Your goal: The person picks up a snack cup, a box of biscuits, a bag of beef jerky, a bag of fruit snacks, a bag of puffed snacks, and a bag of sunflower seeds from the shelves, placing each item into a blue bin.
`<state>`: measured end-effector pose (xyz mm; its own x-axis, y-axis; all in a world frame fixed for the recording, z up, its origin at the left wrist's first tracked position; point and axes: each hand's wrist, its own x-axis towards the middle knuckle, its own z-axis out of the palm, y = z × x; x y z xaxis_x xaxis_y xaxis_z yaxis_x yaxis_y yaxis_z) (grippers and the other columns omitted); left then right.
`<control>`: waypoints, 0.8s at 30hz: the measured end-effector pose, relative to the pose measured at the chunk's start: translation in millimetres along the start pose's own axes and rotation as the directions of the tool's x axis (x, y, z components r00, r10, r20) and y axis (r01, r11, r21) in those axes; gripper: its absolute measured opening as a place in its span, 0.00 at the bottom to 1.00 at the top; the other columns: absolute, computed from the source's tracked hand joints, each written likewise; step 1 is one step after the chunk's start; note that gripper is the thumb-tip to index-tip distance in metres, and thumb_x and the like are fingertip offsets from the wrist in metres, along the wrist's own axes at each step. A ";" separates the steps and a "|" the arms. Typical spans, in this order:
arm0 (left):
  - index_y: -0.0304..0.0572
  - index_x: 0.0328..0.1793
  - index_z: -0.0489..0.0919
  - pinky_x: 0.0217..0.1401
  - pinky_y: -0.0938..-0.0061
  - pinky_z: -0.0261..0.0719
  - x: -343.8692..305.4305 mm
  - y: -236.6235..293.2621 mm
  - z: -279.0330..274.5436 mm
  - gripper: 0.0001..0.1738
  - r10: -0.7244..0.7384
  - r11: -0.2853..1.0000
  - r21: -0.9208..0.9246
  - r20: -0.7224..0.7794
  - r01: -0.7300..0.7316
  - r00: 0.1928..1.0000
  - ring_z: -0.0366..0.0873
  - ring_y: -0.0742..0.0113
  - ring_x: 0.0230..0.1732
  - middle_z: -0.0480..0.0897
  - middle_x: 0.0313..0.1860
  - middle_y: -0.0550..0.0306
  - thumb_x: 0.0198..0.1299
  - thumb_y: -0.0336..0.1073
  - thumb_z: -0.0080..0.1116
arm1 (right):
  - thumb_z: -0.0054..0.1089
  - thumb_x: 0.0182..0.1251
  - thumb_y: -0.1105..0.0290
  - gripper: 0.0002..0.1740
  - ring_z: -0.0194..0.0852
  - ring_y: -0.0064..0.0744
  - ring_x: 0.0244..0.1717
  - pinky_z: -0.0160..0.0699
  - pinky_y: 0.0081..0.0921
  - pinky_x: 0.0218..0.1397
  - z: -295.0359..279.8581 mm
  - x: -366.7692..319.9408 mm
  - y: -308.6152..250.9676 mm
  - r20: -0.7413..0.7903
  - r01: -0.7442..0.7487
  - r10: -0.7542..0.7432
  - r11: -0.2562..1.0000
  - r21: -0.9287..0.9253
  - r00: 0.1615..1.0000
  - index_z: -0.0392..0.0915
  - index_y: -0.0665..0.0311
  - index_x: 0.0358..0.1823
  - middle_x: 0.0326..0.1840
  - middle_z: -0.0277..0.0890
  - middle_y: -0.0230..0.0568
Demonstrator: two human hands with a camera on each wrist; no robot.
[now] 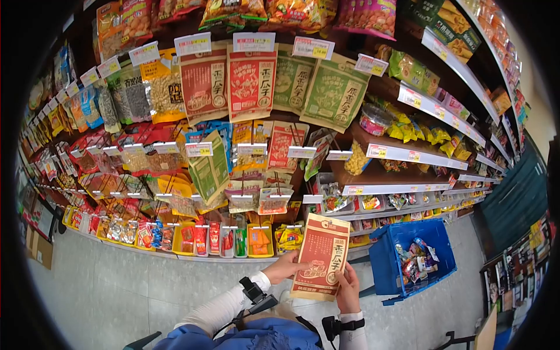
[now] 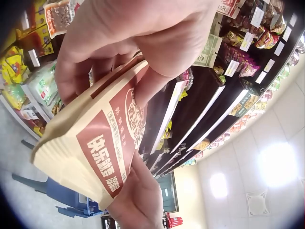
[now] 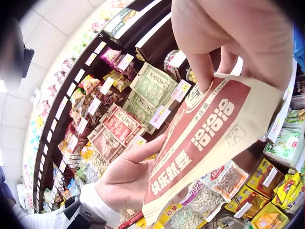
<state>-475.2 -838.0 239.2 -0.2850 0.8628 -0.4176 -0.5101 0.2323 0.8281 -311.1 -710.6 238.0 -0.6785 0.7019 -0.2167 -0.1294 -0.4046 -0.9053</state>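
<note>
A tan and red paper bag of sunflower seeds (image 1: pixel 319 256) is held upright in front of the body, its printed face toward the head camera. My left hand (image 1: pixel 284 268) grips its left edge, the thumb lying across the front. On the lower right edge, my right hand (image 1: pixel 349 290) pinches the bag with the thumb in front. The left wrist view shows the bag's bottom fold (image 2: pixel 71 162) between both hands, with several left fingers behind it. In the right wrist view, the right thumb presses the red panel (image 3: pixel 200 129).
Shelves of hanging snack bags rise ahead, with similar red seed bags (image 1: pixel 252 84) and green ones (image 1: pixel 333 93) at upper middle. A blue shopping basket (image 1: pixel 386 265) holding several small packets stands on the floor to the right. Yellow bins (image 1: pixel 259 240) line the bottom shelf.
</note>
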 end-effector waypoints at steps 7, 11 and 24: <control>0.43 0.57 0.70 0.43 0.72 0.78 -6.5 -20.4 -26.4 0.25 0.029 0.995 -0.094 -0.074 -0.036 0.997 0.77 0.71 0.45 0.78 0.46 0.60 0.55 0.41 0.63 | 0.53 0.64 0.73 0.23 0.71 0.22 0.46 0.72 0.19 0.44 8.6 9.8 17.6 0.069 -0.113 0.118 0.991 -0.077 0.991 0.62 0.66 0.60 0.48 0.73 0.38; 0.43 0.57 0.70 0.44 0.72 0.78 -11.5 -26.4 -31.2 0.25 0.019 0.994 -0.108 -0.092 -0.029 0.996 0.77 0.70 0.45 0.78 0.46 0.59 0.55 0.40 0.62 | 0.53 0.64 0.71 0.23 0.70 0.20 0.42 0.70 0.15 0.38 11.2 7.3 23.6 0.050 -0.184 0.191 0.975 -0.124 0.980 0.63 0.61 0.61 0.45 0.73 0.33; 0.42 0.57 0.70 0.43 0.75 0.76 8.4 -43.8 -5.0 0.23 -0.046 0.996 -0.073 0.036 0.049 0.998 0.76 0.72 0.45 0.77 0.47 0.60 0.56 0.37 0.61 | 0.53 0.63 0.73 0.23 0.72 0.22 0.47 0.75 0.19 0.41 -26.0 -16.5 17.0 -0.031 -0.178 0.175 0.972 -0.153 0.984 0.63 0.62 0.60 0.52 0.72 0.35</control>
<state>-459.3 -843.1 197.5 -0.2319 0.8665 -0.4420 -0.5810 0.2411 0.7774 -283.3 -713.8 216.7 -0.6679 0.6381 -0.3830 0.1053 -0.4284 -0.8975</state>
